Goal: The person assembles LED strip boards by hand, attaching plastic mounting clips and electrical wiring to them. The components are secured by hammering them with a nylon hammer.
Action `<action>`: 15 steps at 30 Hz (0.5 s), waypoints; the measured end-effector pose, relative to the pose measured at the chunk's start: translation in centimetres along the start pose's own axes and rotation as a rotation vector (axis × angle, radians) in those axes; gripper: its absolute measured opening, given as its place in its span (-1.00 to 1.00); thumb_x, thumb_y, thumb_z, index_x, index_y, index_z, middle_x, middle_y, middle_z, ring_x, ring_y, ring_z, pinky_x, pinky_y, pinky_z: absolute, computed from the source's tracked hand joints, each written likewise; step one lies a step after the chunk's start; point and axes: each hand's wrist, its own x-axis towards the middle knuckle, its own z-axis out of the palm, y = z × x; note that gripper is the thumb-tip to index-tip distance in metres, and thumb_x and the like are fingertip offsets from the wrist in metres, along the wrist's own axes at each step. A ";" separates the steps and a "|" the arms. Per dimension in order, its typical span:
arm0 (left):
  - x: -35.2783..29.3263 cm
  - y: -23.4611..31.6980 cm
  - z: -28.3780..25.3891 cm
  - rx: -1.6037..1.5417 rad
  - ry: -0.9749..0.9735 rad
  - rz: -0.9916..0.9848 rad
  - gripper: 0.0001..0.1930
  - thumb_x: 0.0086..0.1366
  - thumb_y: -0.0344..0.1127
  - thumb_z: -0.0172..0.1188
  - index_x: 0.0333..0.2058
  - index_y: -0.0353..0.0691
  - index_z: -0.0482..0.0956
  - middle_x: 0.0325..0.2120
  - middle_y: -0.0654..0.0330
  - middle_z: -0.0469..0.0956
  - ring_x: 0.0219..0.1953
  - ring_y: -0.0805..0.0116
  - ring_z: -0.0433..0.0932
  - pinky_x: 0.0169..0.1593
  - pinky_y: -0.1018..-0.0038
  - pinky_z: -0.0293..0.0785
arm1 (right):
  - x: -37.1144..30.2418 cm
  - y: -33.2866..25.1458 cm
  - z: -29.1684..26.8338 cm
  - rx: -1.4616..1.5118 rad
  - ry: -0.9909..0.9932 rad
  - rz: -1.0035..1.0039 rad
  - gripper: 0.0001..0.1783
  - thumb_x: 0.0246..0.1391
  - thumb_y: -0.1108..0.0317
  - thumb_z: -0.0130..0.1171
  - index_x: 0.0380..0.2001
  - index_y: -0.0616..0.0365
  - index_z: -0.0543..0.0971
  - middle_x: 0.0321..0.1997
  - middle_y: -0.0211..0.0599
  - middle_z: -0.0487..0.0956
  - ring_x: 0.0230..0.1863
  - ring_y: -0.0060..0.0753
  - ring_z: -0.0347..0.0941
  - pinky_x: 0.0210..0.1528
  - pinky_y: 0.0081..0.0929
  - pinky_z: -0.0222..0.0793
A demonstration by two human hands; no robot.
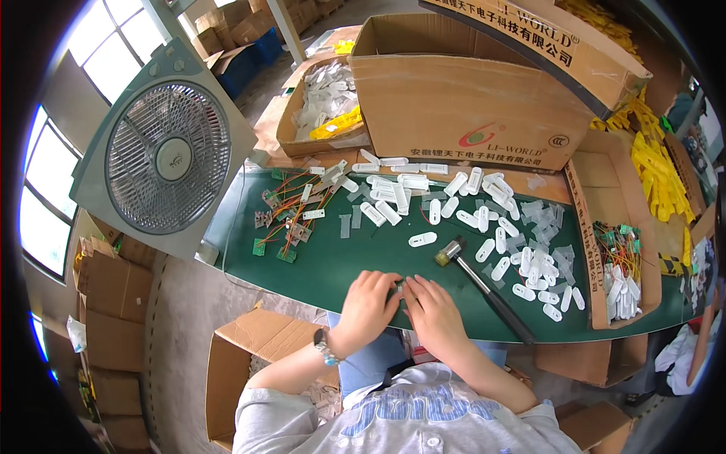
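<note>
My left hand (367, 304) and my right hand (436, 312) meet at the front edge of the green table mat (340, 261). Both have bent fingers, with the fingertips pressed together around something small that they mostly hide. Right of my right hand lies a hammer (495, 293), its dark handle slanting towards me. One white oval plastic cover (423, 239) rests alone beyond my hands. Many similar covers (537, 266) are heaped to the right, among clear plastic pieces (563, 261). Small green circuit boards (286, 254) with orange and red wires lie at the left.
A large cardboard box (469, 113) stands at the back. On the right, a shallow carton (650, 291) holds wired boards and white parts. Another carton (287, 140) has clear and yellow pieces. A grey fan (170, 151) stands left; an open box (227, 378) sits below the table.
</note>
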 end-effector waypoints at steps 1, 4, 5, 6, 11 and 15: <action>0.7 -0.8 -0.9 0.028 0.055 0.007 -0.76 0.17 -0.41 0.27 -0.17 -0.23 0.51 -0.30 0.07 0.54 -0.19 0.04 0.50 -0.06 0.20 0.42 | -0.1 0.1 0.3 -0.018 0.014 -0.002 -0.55 0.10 0.40 0.14 0.07 0.35 0.49 0.15 -0.06 0.51 0.23 -0.06 0.39 0.28 -0.11 0.30; 6.0 -5.7 -4.1 0.184 0.281 0.008 -0.79 0.22 -0.40 0.24 -0.17 -0.24 0.52 -0.28 0.05 0.55 -0.17 0.00 0.49 -0.05 0.18 0.42 | -0.2 0.6 0.1 -0.024 0.019 -0.015 -0.57 0.12 0.43 0.06 0.07 0.36 0.50 0.14 -0.06 0.51 0.22 -0.07 0.41 0.29 -0.12 0.30; 8.5 -7.6 -5.5 0.251 0.337 0.006 -0.83 0.23 -0.42 0.22 -0.20 -0.24 0.53 -0.29 0.05 0.55 -0.17 0.00 0.49 -0.06 0.17 0.41 | -0.3 0.4 -0.1 -0.025 0.023 -0.013 -0.57 0.12 0.43 0.06 0.07 0.36 0.50 0.14 -0.06 0.51 0.22 -0.07 0.41 0.29 -0.12 0.30; 11.0 -10.5 -6.6 0.335 0.382 0.047 -0.86 0.21 -0.45 0.20 -0.23 -0.23 0.54 -0.29 0.05 0.56 -0.15 -0.01 0.49 -0.07 0.17 0.42 | -0.3 0.4 -0.1 -0.012 0.033 -0.011 -0.58 0.12 0.45 0.04 0.05 0.36 0.51 0.14 -0.06 0.52 0.22 -0.07 0.41 0.29 -0.12 0.30; 15.2 -22.3 -7.9 0.639 0.226 -0.091 -0.76 0.10 -0.42 0.30 -0.20 -0.12 0.66 -0.22 0.10 0.59 -0.05 -0.03 0.48 -0.03 0.14 0.46 | 0.0 0.1 0.5 0.015 0.032 -0.019 -0.61 0.12 0.46 0.04 0.02 0.36 0.53 0.14 -0.08 0.52 0.22 -0.09 0.41 0.29 -0.12 0.31; 15.4 -23.5 -7.7 0.587 0.190 -0.088 -0.81 0.11 -0.33 0.33 -0.26 -0.13 0.66 -0.25 0.12 0.60 -0.04 0.04 0.48 -0.03 0.12 0.43 | 0.0 0.3 0.5 0.029 0.049 -0.024 -0.62 0.11 0.46 0.04 0.01 0.34 0.54 0.14 -0.10 0.53 0.22 -0.11 0.41 0.29 -0.13 0.31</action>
